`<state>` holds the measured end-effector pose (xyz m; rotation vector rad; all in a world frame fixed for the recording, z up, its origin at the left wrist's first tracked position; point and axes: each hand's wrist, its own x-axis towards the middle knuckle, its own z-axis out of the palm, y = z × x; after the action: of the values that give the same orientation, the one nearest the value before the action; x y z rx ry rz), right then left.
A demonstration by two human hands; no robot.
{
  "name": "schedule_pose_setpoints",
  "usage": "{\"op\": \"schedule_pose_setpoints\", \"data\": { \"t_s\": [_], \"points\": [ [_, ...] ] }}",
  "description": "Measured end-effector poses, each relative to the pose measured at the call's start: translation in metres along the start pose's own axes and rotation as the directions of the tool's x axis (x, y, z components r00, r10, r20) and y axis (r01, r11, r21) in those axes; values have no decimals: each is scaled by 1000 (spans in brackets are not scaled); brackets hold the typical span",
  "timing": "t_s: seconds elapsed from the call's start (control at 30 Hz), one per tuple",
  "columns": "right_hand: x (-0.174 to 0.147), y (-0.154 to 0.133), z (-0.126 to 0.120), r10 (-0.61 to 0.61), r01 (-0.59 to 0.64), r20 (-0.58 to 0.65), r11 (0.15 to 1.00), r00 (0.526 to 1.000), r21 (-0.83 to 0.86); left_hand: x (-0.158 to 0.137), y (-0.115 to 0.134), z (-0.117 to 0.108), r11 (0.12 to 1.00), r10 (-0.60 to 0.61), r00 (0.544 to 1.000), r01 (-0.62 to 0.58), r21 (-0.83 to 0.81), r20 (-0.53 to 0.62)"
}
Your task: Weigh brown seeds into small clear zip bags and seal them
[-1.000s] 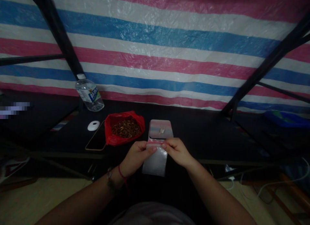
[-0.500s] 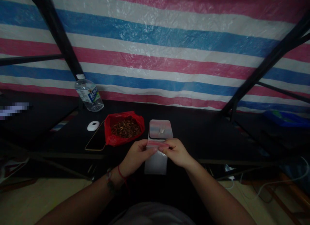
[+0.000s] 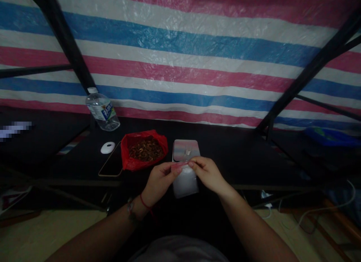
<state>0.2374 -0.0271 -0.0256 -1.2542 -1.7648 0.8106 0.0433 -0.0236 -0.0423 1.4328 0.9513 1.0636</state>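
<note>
A clear zip bag with a pink-red strip along its top hangs in front of the table edge. My left hand is closed on the left end of that strip. My right hand pinches the strip's right end. Just beyond the bag lies a flat, shiny device like a small scale, with a small pale item on it that I cannot make out. To the left of the device, a red plastic bag stands open, full of brown dried bits.
A phone lies left of the red bag, beside a white oval gadget. A clear plastic bottle stands by the black metal frame. Striped sheeting rises behind the black table. A blue item lies far right.
The zip bag's lower end has swung right and up a little. My right hand has shifted its pinch along the strip, raised slightly. My left hand stays on the strip.
</note>
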Motion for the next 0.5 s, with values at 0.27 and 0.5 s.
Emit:
{"op": "schedule_pose_setpoints", "data": {
  "t_s": [0.27, 0.5],
  "points": [
    [13, 98, -102, 264, -302, -403, 953, 876, -32, 5, 0, -8, 997, -67, 996, 66, -28, -57],
    [9, 158, -118, 349, -559, -452, 650, 821, -515, 13, -2, -10, 997, -76, 995, 75, -15, -66]
  ]
}}
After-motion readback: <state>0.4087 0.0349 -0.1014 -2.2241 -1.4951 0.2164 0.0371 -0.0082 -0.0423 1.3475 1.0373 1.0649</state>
